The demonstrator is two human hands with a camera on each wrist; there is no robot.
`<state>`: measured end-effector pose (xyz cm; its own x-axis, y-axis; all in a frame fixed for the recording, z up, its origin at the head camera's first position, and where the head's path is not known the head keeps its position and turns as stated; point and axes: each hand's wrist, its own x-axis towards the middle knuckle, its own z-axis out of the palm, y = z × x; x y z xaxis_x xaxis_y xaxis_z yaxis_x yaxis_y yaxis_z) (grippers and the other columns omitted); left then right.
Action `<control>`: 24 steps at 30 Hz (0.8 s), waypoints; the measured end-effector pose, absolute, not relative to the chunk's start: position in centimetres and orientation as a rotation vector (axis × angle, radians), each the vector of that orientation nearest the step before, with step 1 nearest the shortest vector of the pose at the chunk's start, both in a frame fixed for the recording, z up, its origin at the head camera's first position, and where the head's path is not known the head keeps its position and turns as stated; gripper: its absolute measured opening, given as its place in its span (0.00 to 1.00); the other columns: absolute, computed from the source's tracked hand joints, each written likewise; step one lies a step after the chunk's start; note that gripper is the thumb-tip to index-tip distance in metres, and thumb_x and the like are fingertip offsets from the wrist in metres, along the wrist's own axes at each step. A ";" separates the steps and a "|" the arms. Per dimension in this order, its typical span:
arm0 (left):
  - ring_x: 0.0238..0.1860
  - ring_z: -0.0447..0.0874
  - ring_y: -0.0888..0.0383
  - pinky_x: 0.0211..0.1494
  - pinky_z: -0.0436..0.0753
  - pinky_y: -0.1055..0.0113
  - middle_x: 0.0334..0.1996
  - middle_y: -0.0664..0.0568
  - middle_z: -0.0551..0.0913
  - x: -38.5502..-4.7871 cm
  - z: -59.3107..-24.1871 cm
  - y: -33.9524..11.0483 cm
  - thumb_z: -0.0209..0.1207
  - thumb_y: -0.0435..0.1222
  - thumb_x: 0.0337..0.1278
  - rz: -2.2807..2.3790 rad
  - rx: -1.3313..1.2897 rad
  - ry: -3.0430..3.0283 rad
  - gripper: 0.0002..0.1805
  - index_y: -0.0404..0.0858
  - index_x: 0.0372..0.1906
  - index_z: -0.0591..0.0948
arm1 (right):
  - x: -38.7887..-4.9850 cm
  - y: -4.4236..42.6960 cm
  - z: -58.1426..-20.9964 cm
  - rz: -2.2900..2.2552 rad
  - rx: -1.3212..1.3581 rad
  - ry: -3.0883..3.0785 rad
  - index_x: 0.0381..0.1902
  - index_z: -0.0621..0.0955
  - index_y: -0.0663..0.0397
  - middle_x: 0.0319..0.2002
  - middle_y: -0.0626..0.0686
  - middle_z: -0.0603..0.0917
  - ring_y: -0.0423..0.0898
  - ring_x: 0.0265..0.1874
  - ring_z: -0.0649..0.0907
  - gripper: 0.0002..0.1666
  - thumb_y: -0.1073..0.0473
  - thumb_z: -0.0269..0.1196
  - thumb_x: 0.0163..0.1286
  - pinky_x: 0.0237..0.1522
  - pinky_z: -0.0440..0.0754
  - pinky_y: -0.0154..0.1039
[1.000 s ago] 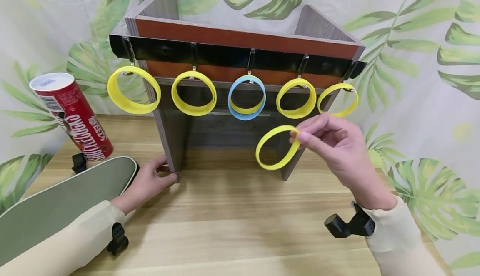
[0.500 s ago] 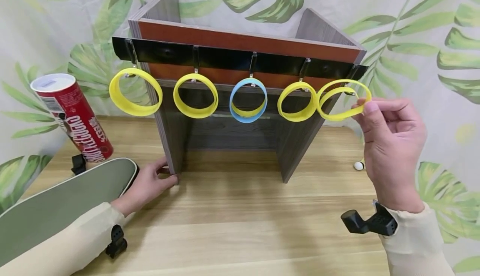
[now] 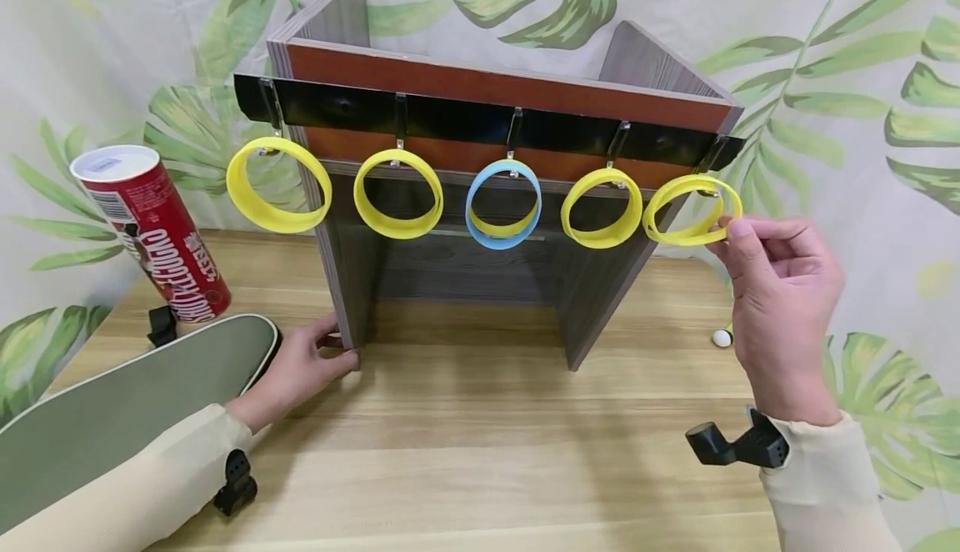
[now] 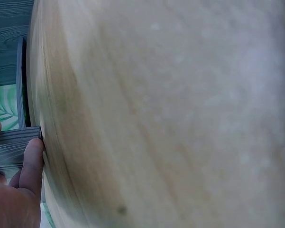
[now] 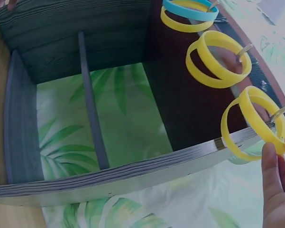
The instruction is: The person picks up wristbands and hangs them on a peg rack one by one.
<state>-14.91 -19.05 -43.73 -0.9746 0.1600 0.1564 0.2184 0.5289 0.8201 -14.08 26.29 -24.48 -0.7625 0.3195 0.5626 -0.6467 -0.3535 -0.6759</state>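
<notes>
My right hand pinches a yellow ring between thumb and fingers at the rightmost hook. In the right wrist view, the held ring stands round the hook, in front of another yellow ring. Yellow rings hang on the other hooks, except the middle one, which bears a blue ring with yellow behind it. A black strip carries the hooks across a grey wooden rack. Low down, my left hand grips the bottom of the rack's left side panel, thumb on its front edge.
A red canister with a white top stands at the left. Before it lies a long grey-green rounded board. A small white ball sits right of the rack on the wooden table. Leaf-printed cloth hangs behind.
My right hand has carried the yellow ring right and up to the rightmost hook, then lowered it slightly so it lines up with the ring there. The left hand keeps its hold.
</notes>
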 end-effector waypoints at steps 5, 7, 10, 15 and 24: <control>0.57 0.87 0.38 0.51 0.83 0.71 0.56 0.33 0.87 -14.9 -43.7 -19.1 0.65 0.29 0.63 -1.452 -0.334 -2.702 0.27 0.30 0.67 0.78 | -14.3 26.5 -25.1 2.155 0.455 -1.312 0.37 0.81 0.77 0.36 0.65 0.88 0.53 0.37 0.90 0.03 0.81 0.63 0.66 0.45 0.90 0.40; 0.57 0.87 0.38 0.51 0.83 0.70 0.57 0.33 0.86 -14.9 -43.7 -19.1 0.65 0.29 0.63 -1.458 -0.334 -2.705 0.28 0.30 0.68 0.77 | -14.3 26.4 -25.2 2.151 0.450 -1.320 0.37 0.81 0.77 0.36 0.64 0.89 0.52 0.36 0.90 0.03 0.81 0.64 0.66 0.45 0.90 0.40; 0.58 0.86 0.39 0.52 0.83 0.68 0.59 0.33 0.86 -14.9 -43.7 -19.1 0.65 0.30 0.64 -1.464 -0.330 -2.709 0.28 0.31 0.68 0.77 | -14.3 26.4 -25.4 2.141 0.423 -1.343 0.36 0.81 0.76 0.35 0.63 0.89 0.51 0.35 0.90 0.03 0.80 0.65 0.66 0.44 0.90 0.39; 0.58 0.87 0.38 0.52 0.83 0.68 0.58 0.33 0.86 -14.9 -43.7 -19.0 0.65 0.30 0.64 -1.465 -0.332 -2.709 0.27 0.31 0.68 0.77 | -14.2 26.3 -25.6 2.121 0.392 -1.370 0.36 0.81 0.74 0.35 0.62 0.89 0.49 0.33 0.91 0.03 0.79 0.66 0.66 0.43 0.90 0.38; 0.57 0.87 0.38 0.53 0.84 0.66 0.58 0.33 0.86 -14.8 -43.8 -19.1 0.64 0.30 0.65 -1.457 -0.332 -2.713 0.27 0.31 0.68 0.77 | -14.1 26.1 -26.2 2.137 0.384 -1.454 0.36 0.81 0.73 0.34 0.60 0.88 0.48 0.32 0.90 0.02 0.78 0.64 0.68 0.44 0.90 0.37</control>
<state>-14.85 -19.10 -43.75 -0.9760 0.1668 0.1398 0.2087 0.5347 0.8189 -14.13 26.12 -26.16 -0.8231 0.2605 0.5046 -0.5650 -0.2864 -0.7738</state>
